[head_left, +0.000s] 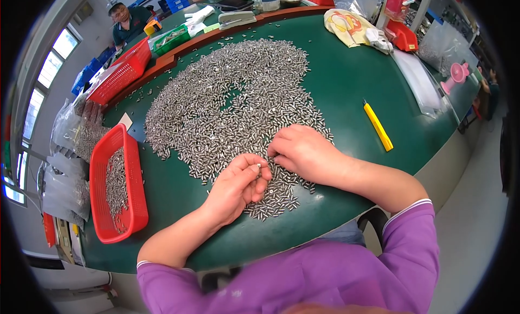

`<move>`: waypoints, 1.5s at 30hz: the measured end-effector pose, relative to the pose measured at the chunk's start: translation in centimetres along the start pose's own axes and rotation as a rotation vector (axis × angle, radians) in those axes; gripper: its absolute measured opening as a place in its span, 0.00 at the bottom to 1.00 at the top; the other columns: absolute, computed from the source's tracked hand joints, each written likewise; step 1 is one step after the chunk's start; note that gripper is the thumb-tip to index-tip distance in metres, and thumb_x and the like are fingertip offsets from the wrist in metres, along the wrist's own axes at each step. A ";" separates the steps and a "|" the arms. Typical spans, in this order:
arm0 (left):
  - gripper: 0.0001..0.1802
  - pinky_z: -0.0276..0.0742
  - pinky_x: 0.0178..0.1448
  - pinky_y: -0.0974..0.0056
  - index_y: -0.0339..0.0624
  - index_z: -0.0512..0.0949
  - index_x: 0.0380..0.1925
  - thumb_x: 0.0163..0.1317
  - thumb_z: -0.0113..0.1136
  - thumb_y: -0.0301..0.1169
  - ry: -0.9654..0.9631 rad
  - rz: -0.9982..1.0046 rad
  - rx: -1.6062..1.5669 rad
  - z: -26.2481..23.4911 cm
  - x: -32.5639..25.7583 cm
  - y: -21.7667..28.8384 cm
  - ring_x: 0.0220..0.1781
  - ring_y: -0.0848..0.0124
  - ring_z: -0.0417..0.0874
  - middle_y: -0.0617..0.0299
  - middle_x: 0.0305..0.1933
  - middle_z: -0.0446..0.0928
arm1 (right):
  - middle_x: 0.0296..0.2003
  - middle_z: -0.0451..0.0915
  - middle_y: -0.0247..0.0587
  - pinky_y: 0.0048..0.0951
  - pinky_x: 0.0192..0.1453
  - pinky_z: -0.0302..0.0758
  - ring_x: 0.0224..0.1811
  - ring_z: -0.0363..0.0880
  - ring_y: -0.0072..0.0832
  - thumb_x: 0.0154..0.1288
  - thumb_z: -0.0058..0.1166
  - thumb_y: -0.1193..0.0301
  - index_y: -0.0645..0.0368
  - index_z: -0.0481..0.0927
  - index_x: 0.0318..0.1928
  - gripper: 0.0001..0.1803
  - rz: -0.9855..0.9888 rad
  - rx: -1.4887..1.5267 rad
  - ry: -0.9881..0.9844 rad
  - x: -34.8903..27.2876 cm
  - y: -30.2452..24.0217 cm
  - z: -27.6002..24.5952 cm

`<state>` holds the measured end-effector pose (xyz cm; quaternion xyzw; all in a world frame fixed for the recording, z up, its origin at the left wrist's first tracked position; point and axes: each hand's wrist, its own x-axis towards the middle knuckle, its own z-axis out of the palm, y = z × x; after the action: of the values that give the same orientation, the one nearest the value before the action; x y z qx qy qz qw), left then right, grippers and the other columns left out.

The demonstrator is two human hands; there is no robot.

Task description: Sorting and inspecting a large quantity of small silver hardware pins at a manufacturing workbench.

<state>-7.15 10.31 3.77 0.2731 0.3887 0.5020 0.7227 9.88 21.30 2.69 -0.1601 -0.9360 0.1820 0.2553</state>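
Note:
A wide heap of small silver metal pins [238, 97] covers the green table [352, 81]. My left hand [235, 187] is curled at the heap's near edge, pinching one small pin between thumb and fingertips. My right hand [303, 151] lies palm down just to its right, fingers bent and pressed onto the pins; whether it holds any is hidden. Both sleeves are purple.
A red basket [116, 187] with pins in it stands at my left. A second red basket [122, 70] leans at the far left. A yellow utility knife [378, 126] lies to the right. Clear bags, a stapler and a cloth sit at the back; another person sits far left.

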 end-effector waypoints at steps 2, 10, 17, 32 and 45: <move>0.08 0.67 0.30 0.73 0.41 0.66 0.41 0.62 0.43 0.24 -0.001 -0.005 -0.018 -0.1 0.0 0.0 0.28 0.77 0.68 0.61 0.35 0.71 | 0.32 0.75 0.38 0.37 0.42 0.70 0.39 0.73 0.37 0.50 0.56 0.73 0.57 0.76 0.32 0.07 0.003 0.003 -0.006 0.1 0.5 0.1; 0.07 0.65 0.30 0.73 0.42 0.66 0.40 0.63 0.45 0.25 0.000 -0.018 -0.043 -0.1 -0.1 0.0 0.28 0.78 0.67 0.62 0.34 0.71 | 0.33 0.76 0.38 0.36 0.44 0.70 0.40 0.73 0.37 0.49 0.57 0.72 0.57 0.77 0.34 0.09 0.063 -0.040 0.001 0.1 -0.4 -1.5; 0.05 0.62 0.26 0.74 0.42 0.66 0.39 0.63 0.44 0.26 -0.029 -0.027 -0.105 -0.2 0.1 0.1 0.26 0.78 0.65 0.62 0.33 0.70 | 0.31 0.75 0.38 0.35 0.45 0.70 0.39 0.72 0.37 0.48 0.57 0.73 0.56 0.77 0.33 0.09 0.051 0.028 -0.083 0.0 -0.1 -0.6; 0.07 0.59 0.23 0.78 0.41 0.66 0.40 0.63 0.49 0.26 -0.019 0.000 -0.015 0.1 -0.2 0.0 0.25 0.81 0.65 0.63 0.32 0.71 | 0.34 0.74 0.33 0.32 0.42 0.69 0.38 0.73 0.32 0.48 0.60 0.71 0.53 0.78 0.34 0.10 -0.170 0.205 0.139 0.9 -1.9 -1.4; 0.07 0.59 0.23 0.79 0.42 0.67 0.40 0.63 0.51 0.29 -0.051 -0.038 -0.081 0.1 -0.2 0.0 0.24 0.82 0.64 0.65 0.31 0.70 | 0.39 0.75 0.35 0.31 0.47 0.70 0.42 0.74 0.31 0.52 0.58 0.72 0.55 0.81 0.37 0.09 -0.145 0.206 0.130 0.5 -1.9 -1.5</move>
<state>-7.06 10.13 3.85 0.2492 0.3545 0.4963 0.7523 9.89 20.24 4.96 -0.0764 -0.9029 0.2477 0.3428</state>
